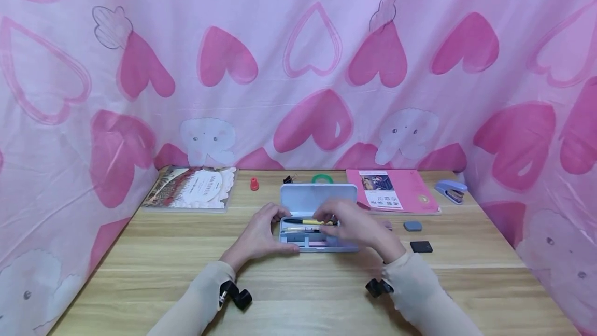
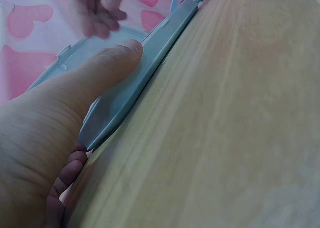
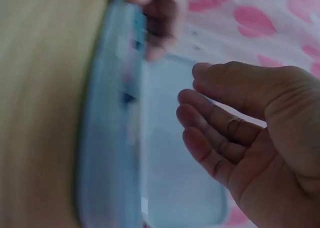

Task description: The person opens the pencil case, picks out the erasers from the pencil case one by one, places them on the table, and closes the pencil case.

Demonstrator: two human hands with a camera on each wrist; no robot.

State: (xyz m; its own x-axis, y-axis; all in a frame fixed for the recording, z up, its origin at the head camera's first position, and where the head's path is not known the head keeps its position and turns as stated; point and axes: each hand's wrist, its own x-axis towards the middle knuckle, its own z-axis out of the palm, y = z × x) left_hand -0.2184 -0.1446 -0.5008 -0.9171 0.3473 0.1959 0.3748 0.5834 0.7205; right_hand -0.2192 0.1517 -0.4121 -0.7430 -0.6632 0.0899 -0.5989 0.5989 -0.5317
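Observation:
A pale blue pencil case [image 1: 298,199] lies on the table with its lid raised. Inside are a black and yellow pen [image 1: 306,221], a slim light-coloured pen [image 1: 298,229] and smaller items that I cannot make out. My left hand [image 1: 254,236] grips the case's left end, thumb along the front wall and fingers behind. Over the right half of the case hovers my right hand [image 1: 356,224], hiding part of the contents. In the right wrist view this hand [image 3: 250,133] has loosely bent fingers with nothing between them, apart from the case.
A blue eraser [image 1: 412,226] and a small black block [image 1: 421,247] lie to the right. Behind are a pink booklet [image 1: 410,191], a purple stapler [image 1: 451,191], green tape [image 1: 322,178], a black binder clip [image 1: 290,178], a red object [image 1: 254,184] and a picture-covered book [image 1: 191,189].

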